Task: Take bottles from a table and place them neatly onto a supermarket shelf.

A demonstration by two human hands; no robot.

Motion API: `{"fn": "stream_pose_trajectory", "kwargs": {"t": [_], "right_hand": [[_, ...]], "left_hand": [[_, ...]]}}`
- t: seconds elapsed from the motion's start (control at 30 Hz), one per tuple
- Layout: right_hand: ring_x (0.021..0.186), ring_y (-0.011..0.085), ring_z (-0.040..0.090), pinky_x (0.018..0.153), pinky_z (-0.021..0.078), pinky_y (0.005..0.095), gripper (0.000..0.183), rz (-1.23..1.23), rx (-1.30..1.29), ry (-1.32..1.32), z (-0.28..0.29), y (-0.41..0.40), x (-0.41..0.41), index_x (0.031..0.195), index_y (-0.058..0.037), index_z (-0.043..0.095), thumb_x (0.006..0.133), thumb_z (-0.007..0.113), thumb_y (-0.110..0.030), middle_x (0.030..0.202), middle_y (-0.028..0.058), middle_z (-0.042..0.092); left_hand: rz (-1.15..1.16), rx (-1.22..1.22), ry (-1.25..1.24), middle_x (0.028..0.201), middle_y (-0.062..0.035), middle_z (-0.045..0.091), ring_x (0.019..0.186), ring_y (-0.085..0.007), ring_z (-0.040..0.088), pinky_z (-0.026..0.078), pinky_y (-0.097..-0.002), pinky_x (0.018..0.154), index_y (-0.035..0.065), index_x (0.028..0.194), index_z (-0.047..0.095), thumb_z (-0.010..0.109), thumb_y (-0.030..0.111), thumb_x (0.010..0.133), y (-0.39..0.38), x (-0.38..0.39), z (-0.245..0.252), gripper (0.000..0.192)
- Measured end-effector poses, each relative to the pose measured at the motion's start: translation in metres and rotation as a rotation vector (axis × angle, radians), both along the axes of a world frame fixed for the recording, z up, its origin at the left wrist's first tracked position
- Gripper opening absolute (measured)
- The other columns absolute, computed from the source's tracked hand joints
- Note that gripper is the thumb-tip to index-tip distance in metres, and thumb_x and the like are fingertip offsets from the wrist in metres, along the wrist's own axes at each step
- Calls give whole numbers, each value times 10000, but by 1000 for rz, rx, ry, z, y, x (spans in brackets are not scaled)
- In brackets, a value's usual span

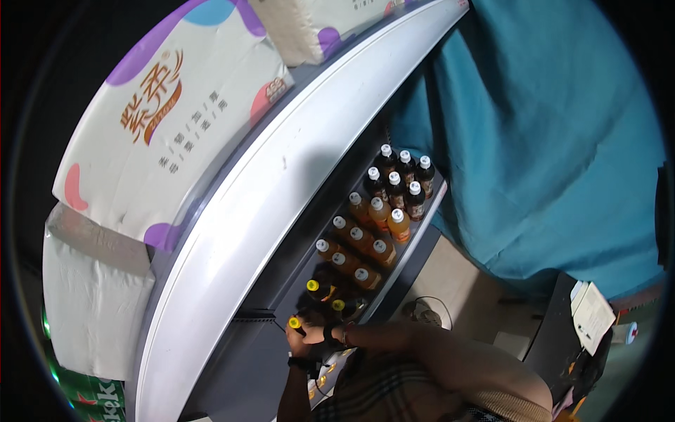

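A dark bottle with a yellow cap (pixel 295 322) stands between my two hands over the lower grey shelf (pixel 242 353). My left hand (pixel 298 346) grips its near side, and a black watch is on that wrist. From the right, my right hand (pixel 315 334) reaches the same bottle, its fingers partly hidden. Two more yellow-capped bottles (pixel 319 288) stand just beyond. Past them are rows of orange drink bottles (pixel 379 211) with white caps. Dark bottles with white caps (pixel 406 168) fill the far end.
A white curved shelf front (pixel 253 211) overhangs the bottles, with large tissue packs (pixel 174 105) on top. Green Heineken packaging (pixel 95 398) sits at lower left. A teal curtain (pixel 553 142) hangs beyond the shelf. A fan (pixel 426 315) stands on the floor near a dark desk with papers (pixel 591 316).
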State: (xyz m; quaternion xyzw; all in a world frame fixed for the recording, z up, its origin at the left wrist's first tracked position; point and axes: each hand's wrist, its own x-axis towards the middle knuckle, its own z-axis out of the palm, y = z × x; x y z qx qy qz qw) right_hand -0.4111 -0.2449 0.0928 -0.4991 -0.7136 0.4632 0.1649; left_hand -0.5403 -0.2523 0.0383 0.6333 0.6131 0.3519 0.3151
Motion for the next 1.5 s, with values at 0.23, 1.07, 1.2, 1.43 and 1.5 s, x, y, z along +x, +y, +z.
{"fn": "stream_pose_trajectory", "kwargs": {"t": [0.23,1.07,1.2,1.43,1.5], "right_hand": [[1176,272,342,973,265,361,556,-190,129,-218,-11,5,-13,1212,-29,353,743,487,-295,1200,157,396],[1147,258,369,971,272,324,510,546,274,140,38,0,103,1196,-36,367,764,532,-251,1190,152,401],[1112,257,387,927,296,317,467,554,-136,327,14,-1,147,1122,-40,393,692,550,-134,1121,160,437],[1103,273,429,925,341,326,490,660,-345,481,44,-26,209,1160,-1,387,708,539,-112,1130,179,470],[1112,284,424,920,349,336,474,742,-233,348,45,-26,218,1148,15,406,717,540,-131,1155,192,467]], "left_hand": [[54,-81,-492,937,-70,559,841,-163,544,443,-276,774,10,1002,513,376,235,892,34,-12,-22,286],[454,-79,253,1164,-235,415,1108,-397,376,323,-430,924,41,1263,245,748,68,513,-26,24,-7,904],[723,-307,161,1205,-248,366,1116,-411,351,304,-427,940,39,1262,238,730,40,495,-52,45,10,911],[930,-102,322,1211,-222,345,1115,-371,352,315,-421,934,3,1254,240,688,26,565,-146,113,31,822],[924,-107,150,1176,-193,336,1097,-333,380,450,-394,795,-10,1221,258,652,-23,608,-149,168,65,728]]}}
